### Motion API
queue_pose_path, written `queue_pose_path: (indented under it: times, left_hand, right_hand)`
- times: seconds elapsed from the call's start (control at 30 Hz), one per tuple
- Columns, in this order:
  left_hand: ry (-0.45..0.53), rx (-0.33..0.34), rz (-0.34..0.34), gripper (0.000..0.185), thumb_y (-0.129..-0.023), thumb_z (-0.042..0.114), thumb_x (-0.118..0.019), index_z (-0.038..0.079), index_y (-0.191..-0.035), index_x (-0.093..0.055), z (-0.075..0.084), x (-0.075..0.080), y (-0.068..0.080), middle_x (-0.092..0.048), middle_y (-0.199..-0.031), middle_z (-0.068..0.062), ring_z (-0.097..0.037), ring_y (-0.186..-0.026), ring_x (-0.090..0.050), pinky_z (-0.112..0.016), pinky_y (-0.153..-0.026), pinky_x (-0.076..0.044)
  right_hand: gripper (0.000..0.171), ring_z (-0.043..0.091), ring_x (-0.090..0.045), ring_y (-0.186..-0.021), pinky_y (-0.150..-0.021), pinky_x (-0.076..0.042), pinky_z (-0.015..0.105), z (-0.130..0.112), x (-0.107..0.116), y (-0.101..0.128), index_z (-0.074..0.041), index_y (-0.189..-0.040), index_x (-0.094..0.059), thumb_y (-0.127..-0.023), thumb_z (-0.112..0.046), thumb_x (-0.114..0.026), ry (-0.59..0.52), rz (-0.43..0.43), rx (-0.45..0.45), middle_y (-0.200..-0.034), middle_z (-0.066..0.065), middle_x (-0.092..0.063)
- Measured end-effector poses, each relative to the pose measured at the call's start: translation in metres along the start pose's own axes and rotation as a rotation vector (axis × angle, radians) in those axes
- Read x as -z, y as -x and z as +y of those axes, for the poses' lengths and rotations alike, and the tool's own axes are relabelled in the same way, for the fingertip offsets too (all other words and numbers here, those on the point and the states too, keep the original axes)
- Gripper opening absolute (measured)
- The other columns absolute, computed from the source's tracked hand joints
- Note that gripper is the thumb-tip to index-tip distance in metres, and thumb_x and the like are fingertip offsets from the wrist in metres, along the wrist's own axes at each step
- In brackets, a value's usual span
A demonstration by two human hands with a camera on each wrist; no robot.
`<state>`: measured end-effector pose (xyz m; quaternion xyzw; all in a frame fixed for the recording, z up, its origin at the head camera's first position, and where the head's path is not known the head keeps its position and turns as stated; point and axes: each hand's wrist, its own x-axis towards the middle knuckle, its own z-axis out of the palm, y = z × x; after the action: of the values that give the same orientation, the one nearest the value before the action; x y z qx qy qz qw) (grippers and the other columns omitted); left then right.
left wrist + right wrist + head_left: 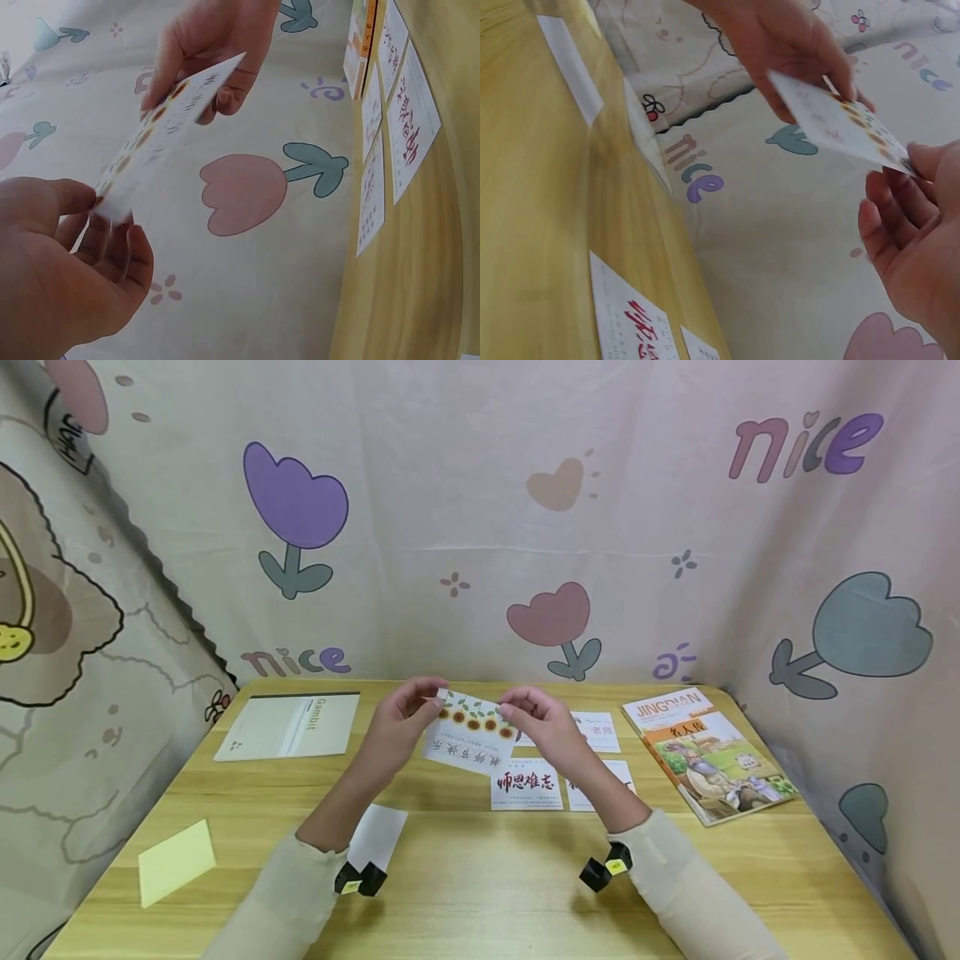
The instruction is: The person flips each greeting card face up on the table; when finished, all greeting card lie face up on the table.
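Note:
A white card with a row of sunflowers and Chinese lettering [471,733] is held up over the back of the table, its lettering upside down in the head view. My left hand [401,722] pinches one upper corner between thumb and fingers. The opposite upper corner is pinched by my right hand [543,722]. In both wrist views the card slants between the two hands. Beneath and beside the right hand lie several cards; one with dark red lettering [527,783] is in full view, while another card [619,772] is partly covered by the right forearm.
A blank white card [382,831] lies by the left wrist. Yellow paper [177,862] is at the left edge, and a Gambit notepad [288,727] at the back left. An illustrated magazine [708,756] lies on the right. A patterned curtain [450,485] hangs behind the table.

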<state>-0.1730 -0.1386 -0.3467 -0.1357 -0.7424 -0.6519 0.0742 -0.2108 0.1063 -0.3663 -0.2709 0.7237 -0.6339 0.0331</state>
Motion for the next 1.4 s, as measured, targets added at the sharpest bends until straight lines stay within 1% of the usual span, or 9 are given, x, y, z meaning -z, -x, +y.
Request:
queue_pose_path:
  times: [0.2, 0.47, 0.63, 0.77, 0.87, 1.03, 1.1, 1.23, 1.4]
  left_hand:
    - [0.004, 0.002, 0.014, 0.023, -0.095, 0.015, -0.059, 0.009, -0.116, -0.055, -0.004, -0.009, -0.001, -0.058, -0.104, -0.011, -0.025, -0.091, -0.055, -0.024, -0.070, -0.049]
    - [0.008, 0.081, -0.087, 0.030, -0.093, 0.012, -0.060, 0.004, -0.117, -0.045, -0.013, -0.023, 0.001, -0.061, -0.103, -0.014, -0.025, -0.087, -0.056, -0.026, -0.070, -0.051]
    - [0.008, 0.072, -0.118, 0.029, -0.093, 0.011, -0.061, 0.003, -0.116, -0.045, -0.015, -0.027, 0.003, -0.062, -0.103, -0.015, -0.025, -0.087, -0.056, -0.026, -0.069, -0.051]
    - [-0.002, 0.075, -0.119, 0.024, -0.094, 0.014, -0.060, 0.007, -0.114, -0.048, -0.016, -0.028, 0.004, -0.062, -0.103, -0.011, -0.024, -0.087, -0.056, -0.026, -0.068, -0.050]
    - [-0.011, 0.077, -0.122, 0.024, -0.094, 0.016, -0.060, 0.008, -0.114, -0.051, -0.015, -0.027, 0.004, -0.062, -0.103, -0.010, -0.025, -0.088, -0.057, -0.027, -0.069, -0.050]
    - [-0.026, 0.083, -0.119, 0.024, -0.095, 0.019, -0.059, 0.011, -0.117, -0.054, -0.012, -0.023, 0.004, -0.060, -0.105, -0.011, -0.025, -0.089, -0.056, -0.027, -0.071, -0.049]
    - [-0.035, 0.094, -0.115, 0.026, -0.095, 0.022, -0.059, 0.011, -0.118, -0.054, -0.012, -0.021, 0.003, -0.060, -0.104, -0.012, -0.025, -0.088, -0.055, -0.026, -0.071, -0.049]
    - [-0.038, 0.102, -0.102, 0.029, -0.095, 0.024, -0.059, 0.010, -0.120, -0.054, -0.012, -0.018, 0.002, -0.059, -0.104, -0.013, -0.026, -0.088, -0.053, -0.026, -0.070, -0.048]
    - [-0.026, 0.099, -0.066, 0.028, -0.095, 0.021, -0.059, 0.008, -0.120, -0.054, -0.011, -0.015, 0.000, -0.059, -0.104, -0.012, -0.026, -0.089, -0.054, -0.027, -0.070, -0.048]
  right_hand:
    - [0.025, 0.024, -0.062, -0.086, -0.074, -0.054, 0.037, 0.004, -0.011, 0.002, -0.016, -0.115, -0.061, -0.093, -0.029, -0.063, 0.027, -0.099, -0.012, -0.096, 0.009, -0.065]
    - [0.029, 0.021, -0.059, -0.080, -0.066, -0.050, 0.027, 0.007, -0.020, 0.004, -0.016, -0.123, -0.058, -0.095, -0.019, -0.060, 0.056, -0.137, -0.019, -0.092, 0.010, -0.063]
    - [0.033, 0.018, -0.055, -0.073, -0.062, -0.046, 0.024, -0.013, -0.025, 0.008, -0.010, -0.128, -0.055, -0.095, -0.010, -0.058, 0.076, -0.144, -0.019, -0.089, 0.011, -0.060]
    - [0.032, 0.016, -0.052, -0.069, -0.059, -0.044, 0.023, -0.020, -0.025, 0.010, -0.006, -0.127, -0.055, -0.095, -0.007, -0.057, 0.082, -0.135, 0.019, -0.085, 0.012, -0.058]
    - [0.032, 0.017, -0.054, -0.069, -0.059, -0.046, 0.023, -0.022, -0.023, 0.010, -0.003, -0.126, -0.055, -0.095, -0.006, -0.057, 0.079, -0.099, 0.021, -0.086, 0.012, -0.059]
    - [0.030, 0.014, -0.053, -0.070, -0.062, -0.044, 0.022, -0.015, -0.014, 0.006, -0.001, -0.122, -0.053, -0.093, -0.005, -0.059, 0.028, 0.028, 0.015, -0.087, 0.010, -0.062]
    - [0.030, 0.014, -0.051, -0.070, -0.063, -0.043, 0.023, -0.009, -0.009, 0.003, -0.001, -0.121, -0.051, -0.093, -0.006, -0.060, -0.005, 0.078, 0.018, -0.086, 0.008, -0.062]
    - [0.030, 0.017, -0.052, -0.067, -0.065, -0.048, 0.028, 0.002, -0.001, -0.003, -0.002, -0.119, -0.047, -0.093, -0.009, -0.061, -0.092, 0.149, 0.042, -0.082, 0.005, -0.060]
    - [0.028, 0.022, -0.059, -0.065, -0.064, -0.055, 0.034, 0.005, 0.003, -0.007, -0.006, -0.114, -0.042, -0.094, -0.012, -0.060, -0.218, 0.216, 0.073, -0.082, 0.010, -0.060]
